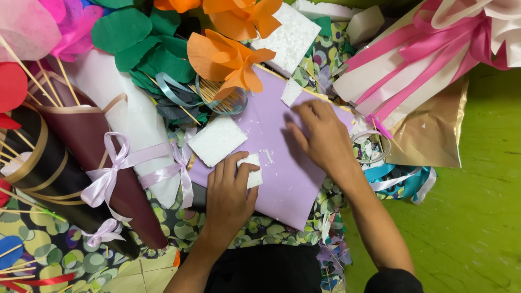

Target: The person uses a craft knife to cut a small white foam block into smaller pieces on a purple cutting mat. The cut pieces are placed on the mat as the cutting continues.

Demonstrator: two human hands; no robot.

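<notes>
Small white foam block (pixel 251 169), gripped by the left hand (pixel 230 192) at the lower left edge of a flat lilac paper sheet (pixel 282 173). The right hand (pixel 320 138) lies palm-down on the sheet, fingers spread, holding nothing. A larger square white foam slab (pixel 216 140) rests just beside the block. Orange crepe-paper flowers (pixel 230 59) lie above; a maroon paper cone tied with pale lilac ribbon (pixel 103 163) at left; a pink-ribboned white wrap (pixel 412 59) at upper right.
</notes>
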